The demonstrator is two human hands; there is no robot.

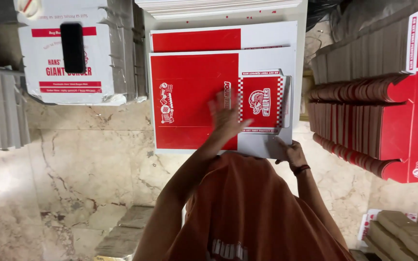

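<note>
The person stands over a flat red-and-white carton blank [194, 101] that lies on a white counter [302, 29], on top of another blank of the same kind [218, 38] whose far edge shows just beyond it. The left hand [226, 116] is spread flat and open on the red panel near the middle of the top blank, fingers apart and blurred, so I cannot tell how firmly it presses. The right hand [289, 152] sits at the near right corner of the blank, its fingers curled onto the white edge of the card there; a dark band circles that wrist. The two hands are well apart, one on the middle and one on the corner. A smaller checkered-edged panel with a printed red emblem [262, 102] lies on the right part of the blank, between the hands and a little farther away. To the right, a thick stack of folded red cartons [359, 116] stands on edge, just beside the counter. At far left sits a white corrugated shipping box [64, 53] with a red band and a dark hand slot. The floor [88, 164] is beige veined marble, and the person's rust-orange shirt [247, 208] fills the near middle.
</note>
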